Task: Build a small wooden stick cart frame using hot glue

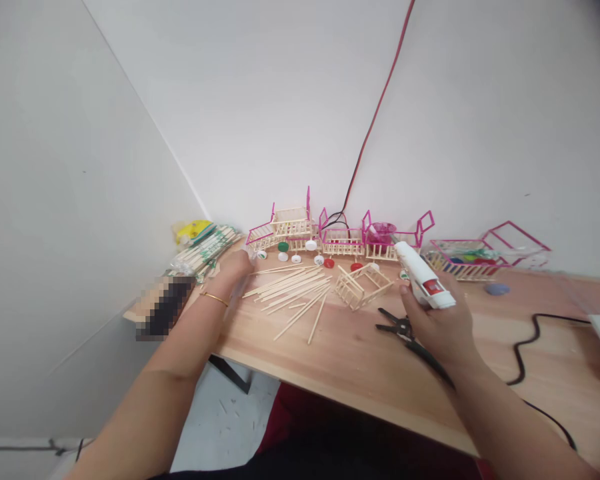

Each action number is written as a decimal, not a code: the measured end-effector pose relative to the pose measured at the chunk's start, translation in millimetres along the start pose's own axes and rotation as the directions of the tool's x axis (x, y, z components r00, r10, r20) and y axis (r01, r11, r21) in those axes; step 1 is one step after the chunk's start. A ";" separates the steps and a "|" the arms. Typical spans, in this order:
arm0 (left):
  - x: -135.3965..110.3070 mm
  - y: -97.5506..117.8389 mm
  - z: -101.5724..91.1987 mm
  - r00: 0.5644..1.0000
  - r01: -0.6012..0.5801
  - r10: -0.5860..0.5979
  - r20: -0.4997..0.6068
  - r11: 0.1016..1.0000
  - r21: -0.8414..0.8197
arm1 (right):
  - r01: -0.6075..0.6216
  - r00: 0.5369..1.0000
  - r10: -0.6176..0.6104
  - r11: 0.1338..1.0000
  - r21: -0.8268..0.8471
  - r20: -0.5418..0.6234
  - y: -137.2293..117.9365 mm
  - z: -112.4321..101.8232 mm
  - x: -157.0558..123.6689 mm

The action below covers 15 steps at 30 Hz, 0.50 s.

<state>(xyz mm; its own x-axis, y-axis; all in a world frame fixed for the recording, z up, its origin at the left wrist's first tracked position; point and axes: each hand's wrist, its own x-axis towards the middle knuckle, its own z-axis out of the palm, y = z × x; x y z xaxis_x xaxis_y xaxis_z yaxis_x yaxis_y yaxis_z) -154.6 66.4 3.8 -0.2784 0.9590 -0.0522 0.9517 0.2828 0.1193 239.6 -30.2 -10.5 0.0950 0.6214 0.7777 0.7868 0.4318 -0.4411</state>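
My right hand (pixel 447 330) is wrapped around a white glue gun (pixel 419 268) with a red part near its back end, its nozzle pointing up and left. On the table beneath that hand lies a pair of pliers (pixel 403 327) with dark handles. Farther left, my left hand (pixel 235 270) is closed at the table's back left, with something clear at its fingertips that I cannot make out. Between the hands, thin wooden sticks (pixel 293 290) lie loosely fanned out. Beside them rests a small open frame of sticks (pixel 364 287).
Along the wall stand stick-built carts (pixel 343 243) with pink edges and bottle-cap wheels. A pink cup (pixel 381 233) sits among them. Packets of sticks (pixel 207 250) lie at the left. A black cable (pixel 535 333) curves across the right side, and a blue object (pixel 497 289) lies nearby.
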 end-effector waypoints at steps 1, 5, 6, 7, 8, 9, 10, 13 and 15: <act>0.8 0.4 -0.9 1.000 0.013 -0.013 -0.011 1.000 -0.001 | -0.004 1.000 0.004 1.000 0.006 0.002 -0.7 -0.2 -0.1; -1.5 2.1 -5.4 0.996 0.040 -0.046 -0.078 0.996 -0.074 | -0.036 0.999 0.035 0.999 0.029 0.015 -1.5 -0.4 -0.1; -3.9 1.1 -7.9 0.994 0.029 -0.040 -0.099 0.994 -0.108 | -0.039 0.999 0.038 0.999 0.031 0.021 -1.3 -0.2 -0.1; -6.9 -0.8 -11.2 0.992 0.014 -0.032 -0.123 0.989 -0.146 | -0.040 0.999 0.039 0.999 0.033 0.023 -1.0 0.0 -0.2; -10.3 -3.5 -15.4 0.989 -0.005 -0.023 -0.148 0.982 -0.189 | -0.043 0.999 0.042 0.998 0.036 0.022 -0.6 0.4 -0.3; -13.9 -6.8 -20.4 0.984 -0.026 -0.017 -0.179 0.972 -0.234 | -0.051 0.999 0.050 0.998 0.043 0.020 -0.3 0.9 -0.4; -17.4 -10.1 -26.3 0.976 -0.041 -0.022 -0.216 0.959 -0.280 | -0.063 0.998 0.062 0.997 0.053 0.020 0.1 1.5 -0.5; -26.2 -16.0 -47.2 0.933 -0.070 -0.087 -0.350 0.908 -0.413 | -0.117 0.992 0.112 0.988 0.096 0.051 1.1 3.0 -0.2; -31.7 -11.4 -60.6 0.883 -0.133 -0.160 -0.442 0.817 -0.561 | -0.157 0.984 0.145 0.981 0.115 0.102 1.7 3.6 0.6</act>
<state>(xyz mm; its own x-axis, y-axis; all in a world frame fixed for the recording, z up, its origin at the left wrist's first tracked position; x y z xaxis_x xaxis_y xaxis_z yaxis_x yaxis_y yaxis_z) -164.5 33.7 64.2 -0.4548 0.8085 0.3734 0.7423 0.1125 0.6605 238.8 -26.8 -12.4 0.1454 0.7412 0.6553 0.6866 0.4013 -0.6062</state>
